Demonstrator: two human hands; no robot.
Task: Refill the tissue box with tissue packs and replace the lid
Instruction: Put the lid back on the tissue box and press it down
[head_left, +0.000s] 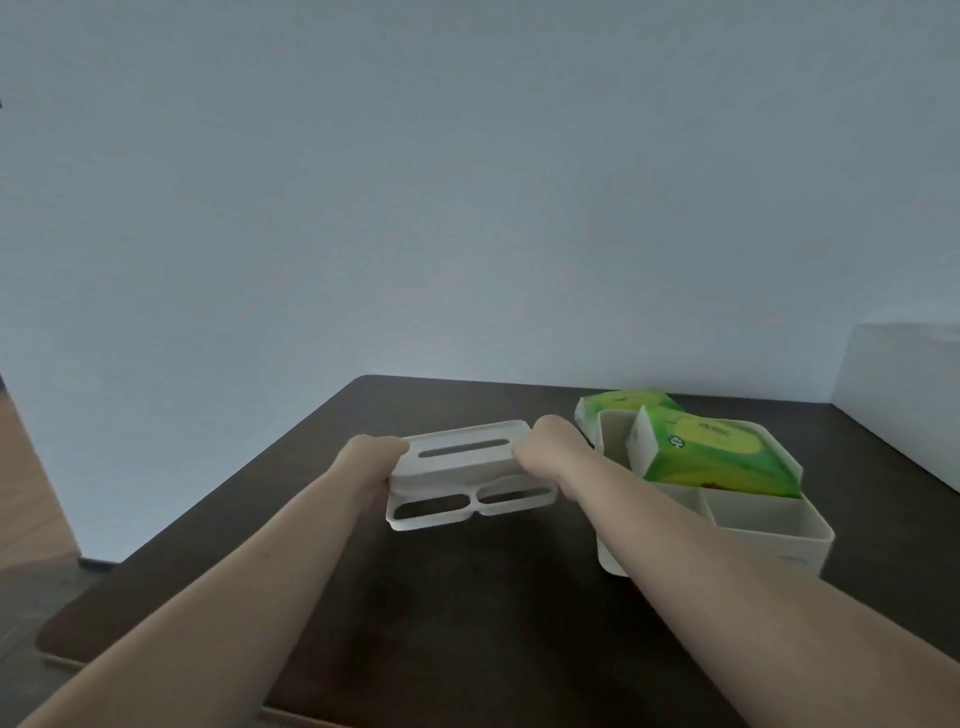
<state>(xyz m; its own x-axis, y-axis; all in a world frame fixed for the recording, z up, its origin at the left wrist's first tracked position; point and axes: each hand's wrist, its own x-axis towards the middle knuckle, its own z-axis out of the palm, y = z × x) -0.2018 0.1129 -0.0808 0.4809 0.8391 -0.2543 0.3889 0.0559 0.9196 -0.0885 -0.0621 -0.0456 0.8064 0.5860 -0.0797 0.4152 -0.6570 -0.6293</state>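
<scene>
Head view: both hands grip white lid, pack print unreadable

Hidden and cut-off parts around the two-handed grip

The fingers of the left hand and right hand curled out of sight under the ends of the lid; the right forearm covered the near left corner of the tissue box, the farther tissue pack was mostly hidden behind it (print unreadable), and both elbows ran off the bottom edge.
</scene>
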